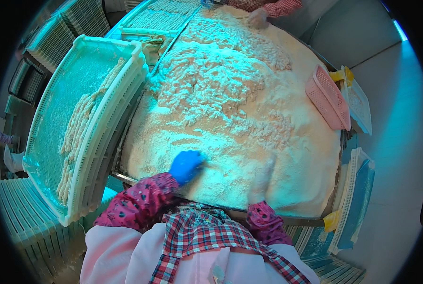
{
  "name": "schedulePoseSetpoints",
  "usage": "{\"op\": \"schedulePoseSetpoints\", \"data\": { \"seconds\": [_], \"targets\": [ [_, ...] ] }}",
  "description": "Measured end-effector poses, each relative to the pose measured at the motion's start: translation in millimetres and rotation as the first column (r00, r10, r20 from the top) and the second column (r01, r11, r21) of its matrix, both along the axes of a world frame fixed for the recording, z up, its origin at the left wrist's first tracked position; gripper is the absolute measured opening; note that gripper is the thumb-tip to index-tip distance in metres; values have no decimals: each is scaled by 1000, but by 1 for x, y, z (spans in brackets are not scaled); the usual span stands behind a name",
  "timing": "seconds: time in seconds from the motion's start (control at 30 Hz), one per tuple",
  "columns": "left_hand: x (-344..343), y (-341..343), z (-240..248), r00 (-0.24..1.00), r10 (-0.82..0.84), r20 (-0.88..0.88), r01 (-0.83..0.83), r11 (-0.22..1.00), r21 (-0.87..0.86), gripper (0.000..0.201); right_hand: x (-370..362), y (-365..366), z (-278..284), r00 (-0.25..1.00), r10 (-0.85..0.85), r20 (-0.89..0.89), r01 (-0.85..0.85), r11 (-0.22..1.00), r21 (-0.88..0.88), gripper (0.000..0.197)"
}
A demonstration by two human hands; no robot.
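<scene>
My left hand (187,166), in a blue glove, is low over the white flour (221,175) near the table's front edge. Its knuckles face up, and its fingers are turned down and smeared by motion, so what they hold, if anything, is hidden. To the right, my right hand (262,180) wears a pale, floury glove and is blurred too. Its fingers point forward, stretched out over the flour, with nothing visible in them. Farther back, a broad heap of flour-coated, lumpy pieces (207,85) covers the middle of the table.
Stacked white trays (86,173) stand left, the top one holding pale twisted strands (79,123). A pink basket (327,97) rests on the right edge, beside a white tray (358,106). At the far side a co-worker's hand (257,19) is over the heap. More racks stand lower left.
</scene>
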State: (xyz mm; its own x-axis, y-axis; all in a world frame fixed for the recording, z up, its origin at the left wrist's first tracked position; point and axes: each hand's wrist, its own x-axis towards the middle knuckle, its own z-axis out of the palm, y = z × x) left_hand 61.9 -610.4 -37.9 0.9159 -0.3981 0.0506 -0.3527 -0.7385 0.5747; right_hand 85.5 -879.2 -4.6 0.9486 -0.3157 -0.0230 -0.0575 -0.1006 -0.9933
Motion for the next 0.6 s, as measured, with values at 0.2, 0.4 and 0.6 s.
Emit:
{"op": "schedulePoseSetpoints", "data": {
  "seconds": [0.2, 0.4, 0.6],
  "targets": [
    [1, -17, 15, 955, 23, 296, -16, 1000, -26, 28, -37, 10, -36, 953, 136, -271, -258, 835, -486, 54],
    [10, -38, -40, 832, 74, -549, -495, 545, -677, 33, -7, 59, 16, 977, 199, 83, -151, 905, -397, 54],
    [-16, -56, 7, 667, -400, -629, -597, 219, -772, 50, -2, 95, 13, 889, 433, 151, -253, 738, -626, 54]
  ]
}}
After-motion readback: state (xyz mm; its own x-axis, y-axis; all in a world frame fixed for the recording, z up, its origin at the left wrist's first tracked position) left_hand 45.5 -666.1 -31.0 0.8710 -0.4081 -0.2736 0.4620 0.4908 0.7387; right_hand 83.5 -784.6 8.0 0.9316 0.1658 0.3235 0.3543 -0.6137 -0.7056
